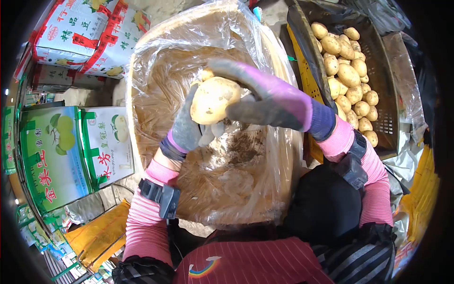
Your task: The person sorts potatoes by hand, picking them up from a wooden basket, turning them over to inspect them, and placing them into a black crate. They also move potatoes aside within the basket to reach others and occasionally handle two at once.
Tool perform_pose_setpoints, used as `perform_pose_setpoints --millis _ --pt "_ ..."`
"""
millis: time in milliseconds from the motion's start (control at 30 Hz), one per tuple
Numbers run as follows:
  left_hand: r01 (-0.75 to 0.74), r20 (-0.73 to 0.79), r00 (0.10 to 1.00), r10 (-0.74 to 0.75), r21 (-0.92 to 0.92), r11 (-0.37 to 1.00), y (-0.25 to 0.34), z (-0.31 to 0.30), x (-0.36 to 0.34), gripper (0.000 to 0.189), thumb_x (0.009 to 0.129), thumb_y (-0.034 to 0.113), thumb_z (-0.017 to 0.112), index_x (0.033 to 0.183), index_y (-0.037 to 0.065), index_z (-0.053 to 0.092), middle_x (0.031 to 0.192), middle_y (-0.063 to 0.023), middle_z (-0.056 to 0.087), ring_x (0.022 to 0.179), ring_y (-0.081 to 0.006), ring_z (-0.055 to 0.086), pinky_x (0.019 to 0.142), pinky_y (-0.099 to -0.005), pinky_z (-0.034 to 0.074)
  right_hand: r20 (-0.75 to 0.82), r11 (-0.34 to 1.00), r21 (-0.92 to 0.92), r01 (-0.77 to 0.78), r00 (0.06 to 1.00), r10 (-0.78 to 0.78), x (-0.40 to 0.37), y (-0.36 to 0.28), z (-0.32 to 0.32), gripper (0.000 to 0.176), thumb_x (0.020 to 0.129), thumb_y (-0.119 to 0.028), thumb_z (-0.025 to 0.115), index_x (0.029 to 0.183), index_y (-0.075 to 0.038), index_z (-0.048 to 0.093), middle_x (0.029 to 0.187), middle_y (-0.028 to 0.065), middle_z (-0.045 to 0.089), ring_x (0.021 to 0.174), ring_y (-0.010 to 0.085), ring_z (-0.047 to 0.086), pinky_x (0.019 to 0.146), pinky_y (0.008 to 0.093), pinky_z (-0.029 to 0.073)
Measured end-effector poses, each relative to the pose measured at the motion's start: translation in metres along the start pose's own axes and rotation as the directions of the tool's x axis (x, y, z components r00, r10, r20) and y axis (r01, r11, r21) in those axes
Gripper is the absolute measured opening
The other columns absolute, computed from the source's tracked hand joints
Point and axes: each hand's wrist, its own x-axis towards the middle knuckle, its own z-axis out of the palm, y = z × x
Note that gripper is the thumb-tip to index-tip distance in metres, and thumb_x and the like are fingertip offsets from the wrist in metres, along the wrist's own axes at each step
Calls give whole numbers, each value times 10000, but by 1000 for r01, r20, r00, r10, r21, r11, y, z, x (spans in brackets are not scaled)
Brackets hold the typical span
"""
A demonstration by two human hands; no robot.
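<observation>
Both hands wear grey and purple gloves and meet around a large pale potato [213,100] above a plastic-lined box [161,61]. My left hand [187,125] supports the potato from its left side and below, fingers curled under it. From the right, my right hand [265,97] reaches over with its fingers along the potato's top and its thumb against the right side. A smaller potato bit [206,74] shows just above, near the right fingertips. Dirt [246,146] lies on the plastic inside the box.
A dark crate [388,94] of many potatoes [348,75] stands at the right, beside a yellow crate side [302,71]. Printed cartons [71,33] are stacked at upper left, with a green carton [56,156] below them. A yellow sack [99,236] lies at lower left.
</observation>
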Motion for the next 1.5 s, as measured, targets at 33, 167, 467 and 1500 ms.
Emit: perform_pose_setpoints --millis 33,167,467,1500 --pt "259 1 963 -269 -275 926 -4 1 -3 629 1035 542 393 1402 38 473 1152 -163 673 870 -239 708 783 -361 601 63 991 102 -86 995 80 -1 -2 0 733 936 -304 705 1522 -36 355 1504 144 451 1386 238 434 1155 378 359" --pt "499 204 861 -467 -520 693 10 2 -7 740 997 655 389 1385 34 497 1135 -124 679 865 -192 703 623 -275 568 96 975 102 -197 978 187 0 -5 0 695 926 -379 713 1466 -29 452 1427 120 527 1322 194 480 1104 346 403" --pt "201 -270 951 -148 179 963 62 39 -17 590 978 361 577 1416 -20 469 1312 -136 565 1174 -219 568 1077 -349 402 106 956 85 -280 957 270 6 -29 -1 648 981 -439 623 1445 -13 472 1392 124 547 1316 195 483 1109 328 382" --pt "403 59 914 -401 -44 914 -130 -37 60 723 891 204 683 1502 -17 366 1355 -147 571 1229 -216 581 1053 -320 464 -141 581 807 -102 923 358 -13 -10 -25 451 1015 -435 471 1258 -78 603 1190 243 662 954 439 700 754 579 612"
